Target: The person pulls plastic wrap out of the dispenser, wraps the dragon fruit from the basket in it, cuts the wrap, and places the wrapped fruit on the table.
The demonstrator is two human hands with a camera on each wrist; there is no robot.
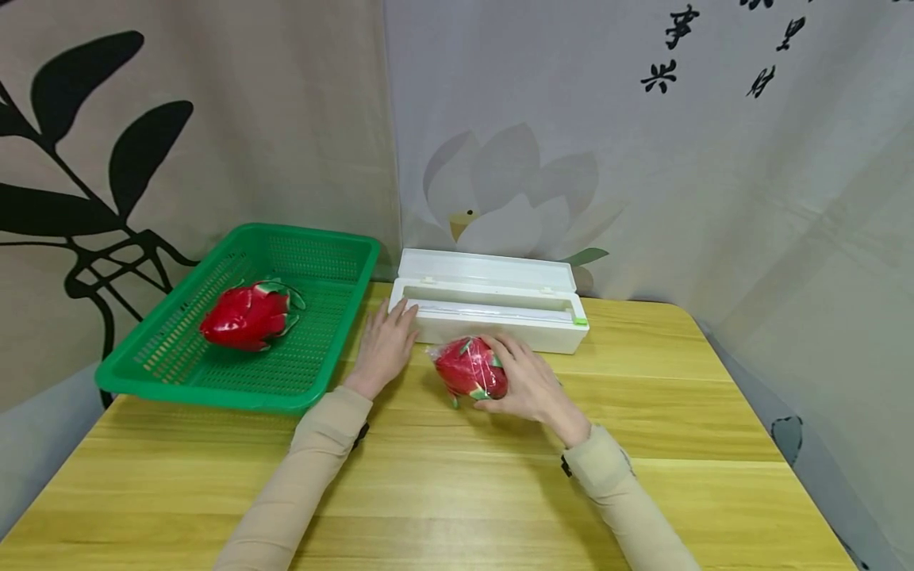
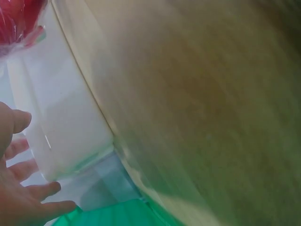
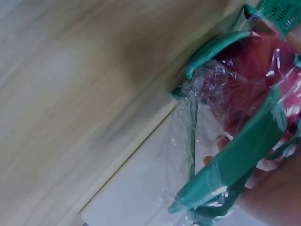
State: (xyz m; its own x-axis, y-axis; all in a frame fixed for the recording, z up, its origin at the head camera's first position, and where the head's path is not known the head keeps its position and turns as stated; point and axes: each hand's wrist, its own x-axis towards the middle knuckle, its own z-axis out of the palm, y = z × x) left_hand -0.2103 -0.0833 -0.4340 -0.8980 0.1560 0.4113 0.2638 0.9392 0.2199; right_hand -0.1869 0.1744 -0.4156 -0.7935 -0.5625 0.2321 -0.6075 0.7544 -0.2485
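A red dragon fruit (image 1: 471, 368) with green scale tips, wrapped in clear plastic film, is gripped by my right hand (image 1: 527, 381) just in front of the white box. In the right wrist view crinkled film covers the wrapped dragon fruit (image 3: 249, 89) and its green tips. My left hand (image 1: 383, 349) is at the left end of the white cling film box (image 1: 493, 323), its fingers spread. The box's lid (image 1: 485, 270) is up, and a film roll lies inside. In the left wrist view the left hand (image 2: 19, 188) holds nothing; whether it touches the box I cannot tell.
A green basket (image 1: 357, 293) stands at the left of the wooden table (image 1: 443, 500), with another red dragon fruit (image 1: 246, 316) in it. A light green piece (image 1: 580, 321) sits at the box's right end. Printed curtains (image 1: 286, 119) hang behind the table.
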